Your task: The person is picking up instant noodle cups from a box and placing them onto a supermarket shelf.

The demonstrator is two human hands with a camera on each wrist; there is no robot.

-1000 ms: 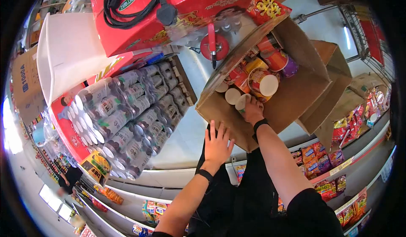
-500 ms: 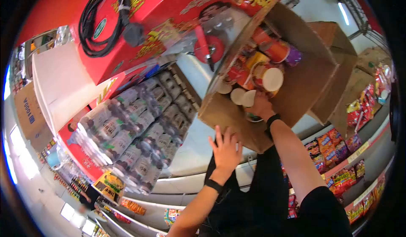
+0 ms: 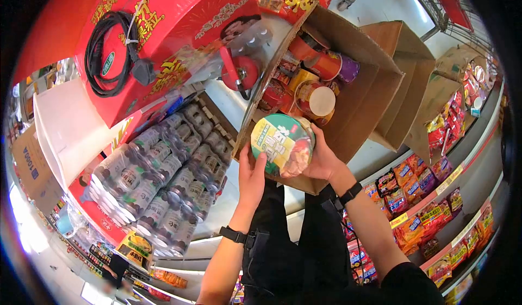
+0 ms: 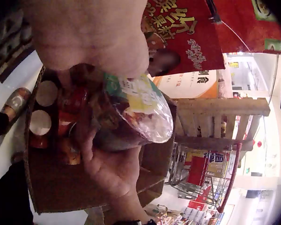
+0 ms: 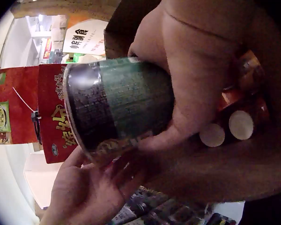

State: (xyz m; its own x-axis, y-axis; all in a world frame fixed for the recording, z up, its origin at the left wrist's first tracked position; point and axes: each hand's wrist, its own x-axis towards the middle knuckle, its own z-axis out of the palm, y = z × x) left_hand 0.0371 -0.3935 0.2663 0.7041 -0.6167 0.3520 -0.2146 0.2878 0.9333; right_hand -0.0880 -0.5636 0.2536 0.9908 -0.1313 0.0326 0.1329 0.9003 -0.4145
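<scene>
An instant noodle cup [image 3: 278, 147] with a green and yellow printed lid is tilted toward the head camera, above the near wall of an open cardboard box [image 3: 356, 133]. My right hand [image 3: 324, 161] grips its side; in the right wrist view, the thumb and fingers wrap the green cup wall [image 5: 136, 91]. At the lid's left edge is my left hand [image 3: 252, 177], thumb over the rim and fingers at the side. The right wrist view shows that left hand [image 5: 86, 190] at the cup's rim. Inside the box lie several more noodle cups [image 3: 317, 99], red, orange and purple.
Shrink-wrapped cans [image 3: 157, 163] are stacked at left, below a red carton [image 3: 179, 27] with a coiled black cable [image 3: 111, 54]. A red tape dispenser [image 3: 239, 74] stands beyond the box. Another cardboard box [image 3: 405, 60] is at right, near shelves of snack bags [image 3: 418, 180].
My right hand has lifted the noodle cup out of the box, turning its printed lid into view. The left hand has moved from the box's near edge up to the cup. The head view has shifted.
</scene>
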